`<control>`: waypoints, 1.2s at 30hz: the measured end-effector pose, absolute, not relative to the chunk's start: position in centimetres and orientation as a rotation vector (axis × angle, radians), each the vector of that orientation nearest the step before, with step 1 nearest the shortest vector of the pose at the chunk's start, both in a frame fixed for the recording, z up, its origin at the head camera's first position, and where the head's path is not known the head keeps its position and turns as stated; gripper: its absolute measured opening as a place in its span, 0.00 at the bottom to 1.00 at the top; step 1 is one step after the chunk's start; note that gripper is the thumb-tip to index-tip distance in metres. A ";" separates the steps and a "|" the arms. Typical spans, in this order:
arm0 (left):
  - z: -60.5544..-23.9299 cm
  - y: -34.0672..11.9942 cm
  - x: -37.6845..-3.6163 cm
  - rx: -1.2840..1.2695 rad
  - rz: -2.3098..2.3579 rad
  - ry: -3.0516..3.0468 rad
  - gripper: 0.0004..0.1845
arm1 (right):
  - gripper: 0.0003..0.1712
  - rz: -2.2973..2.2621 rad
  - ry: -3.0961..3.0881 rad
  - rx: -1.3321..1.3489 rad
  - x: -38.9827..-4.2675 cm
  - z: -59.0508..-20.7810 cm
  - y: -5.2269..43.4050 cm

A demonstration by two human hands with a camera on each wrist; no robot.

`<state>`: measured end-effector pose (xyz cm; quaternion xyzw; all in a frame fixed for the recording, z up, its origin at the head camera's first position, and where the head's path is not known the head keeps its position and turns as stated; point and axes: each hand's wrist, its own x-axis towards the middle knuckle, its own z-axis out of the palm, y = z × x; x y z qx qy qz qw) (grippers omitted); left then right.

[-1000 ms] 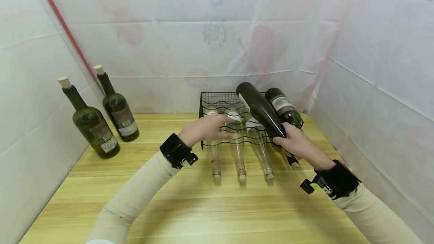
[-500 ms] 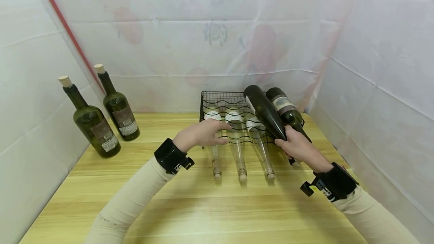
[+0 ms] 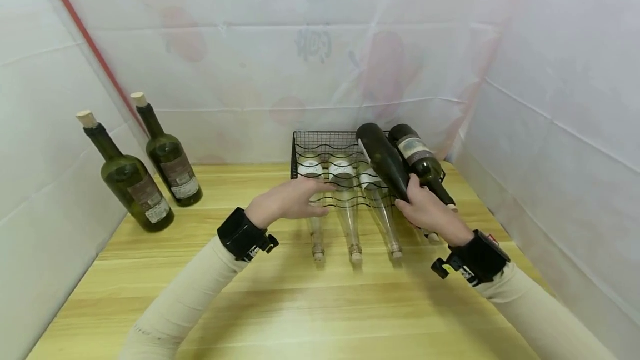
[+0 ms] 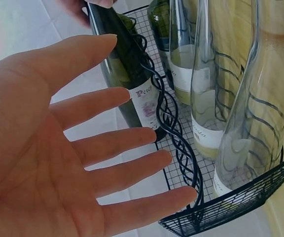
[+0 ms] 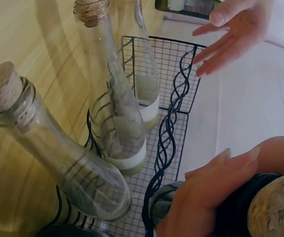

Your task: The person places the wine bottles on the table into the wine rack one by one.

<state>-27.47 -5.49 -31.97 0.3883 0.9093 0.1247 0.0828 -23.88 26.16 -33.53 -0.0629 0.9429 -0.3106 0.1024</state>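
My right hand (image 3: 431,214) grips the neck of a dark wine bottle (image 3: 382,159), which tilts base up and away over the right part of the black wire bottle rack (image 3: 320,139). Its cork (image 5: 275,207) pokes out beside my fingers in the right wrist view; a white label (image 4: 145,101) shows in the left wrist view. Right beside it lies another dark bottle (image 3: 419,154) with a pale label. My left hand (image 3: 285,201) holds nothing, fingers spread, over the left of the rack. Beneath are three clear corked bottles (image 3: 347,204), necks toward me.
Two green corked bottles, one nearer (image 3: 132,182) and one farther (image 3: 172,168), stand upright at the left of the wooden table (image 3: 300,315). A further cork (image 3: 433,237) shows below my right hand. White sheeting (image 3: 240,71) encloses the back and sides.
The dark bottle in my right hand has shifted right, closer to the labelled dark bottle, whose neck now shows past my hand. My left hand has drawn back to the left.
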 end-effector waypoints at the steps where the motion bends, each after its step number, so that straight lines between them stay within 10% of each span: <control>1: -32.0 -5.5 -27.4 1.159 0.369 2.718 0.33 | 0.47 -0.906 2.786 -0.195 -23.9 -33.6 26.0; 36: -32.4 -6.8 -26.6 1.156 0.423 2.694 0.32 | 0.36 0.158 3.296 -0.230 -21.6 -33.9 21.2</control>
